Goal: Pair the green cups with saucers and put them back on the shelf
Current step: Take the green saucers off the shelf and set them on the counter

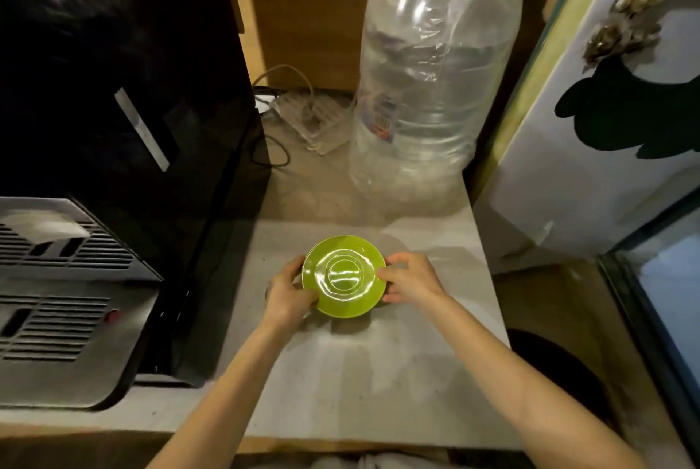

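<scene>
A glossy green saucer [344,276] is held over the pale counter [360,374], its top face up and bare, with a round well in the middle. My left hand [288,294] grips its left rim, thumb on top and fingers underneath. My right hand [411,279] pinches the right rim the same way. I cannot tell whether more saucers are stacked under it or whether it touches the counter. No green cup and no shelf are in view.
A black coffee machine [125,120] with a metal drip tray [64,302] fills the left. A big clear plastic water bottle [432,90] stands behind the saucer, with cables [303,109] beside it. A fridge door [613,109] is on the right.
</scene>
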The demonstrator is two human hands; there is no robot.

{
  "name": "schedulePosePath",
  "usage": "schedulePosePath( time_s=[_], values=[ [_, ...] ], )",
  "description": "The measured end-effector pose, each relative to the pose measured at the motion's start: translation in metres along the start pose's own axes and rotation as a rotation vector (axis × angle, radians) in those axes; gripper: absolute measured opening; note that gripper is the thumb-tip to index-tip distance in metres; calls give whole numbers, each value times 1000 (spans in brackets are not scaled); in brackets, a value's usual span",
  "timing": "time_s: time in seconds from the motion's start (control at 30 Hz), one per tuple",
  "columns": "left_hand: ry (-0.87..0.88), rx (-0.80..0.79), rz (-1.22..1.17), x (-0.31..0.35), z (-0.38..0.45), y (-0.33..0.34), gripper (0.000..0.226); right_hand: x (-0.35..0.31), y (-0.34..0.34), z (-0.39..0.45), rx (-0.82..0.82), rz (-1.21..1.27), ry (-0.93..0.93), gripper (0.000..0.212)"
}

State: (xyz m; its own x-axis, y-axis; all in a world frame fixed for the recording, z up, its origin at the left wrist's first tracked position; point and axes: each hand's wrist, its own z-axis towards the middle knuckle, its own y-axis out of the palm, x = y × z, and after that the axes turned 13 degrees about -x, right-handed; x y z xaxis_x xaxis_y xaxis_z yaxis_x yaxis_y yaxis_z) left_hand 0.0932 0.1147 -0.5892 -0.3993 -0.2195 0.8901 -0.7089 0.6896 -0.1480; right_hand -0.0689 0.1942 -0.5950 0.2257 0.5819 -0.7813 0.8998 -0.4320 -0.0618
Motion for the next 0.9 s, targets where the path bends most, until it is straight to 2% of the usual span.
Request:
schedulePosePath(
  time_s=[0.07, 0.27, 0.5, 0.63, 0.9],
  values=[
    [-11, 2, 59, -4, 2, -1, 50, 3, 3, 4, -3, 0, 7, 35],
    [-107, -15, 123, -7, 7, -4, 44, 13, 7, 12, -2, -27, 19, 31],
    [-183, -3, 149, -8, 11, -2, 42, 20, 7, 18, 55, -205, -6, 20],
    [-219, -18, 158, -6, 13, 0, 51, 25, 9, 17, 58, -275, -20, 15],
    [-256, -53, 203, -7, 15, 1, 61, 24, 9, 15, 46, -237, -39, 19]
  ],
)
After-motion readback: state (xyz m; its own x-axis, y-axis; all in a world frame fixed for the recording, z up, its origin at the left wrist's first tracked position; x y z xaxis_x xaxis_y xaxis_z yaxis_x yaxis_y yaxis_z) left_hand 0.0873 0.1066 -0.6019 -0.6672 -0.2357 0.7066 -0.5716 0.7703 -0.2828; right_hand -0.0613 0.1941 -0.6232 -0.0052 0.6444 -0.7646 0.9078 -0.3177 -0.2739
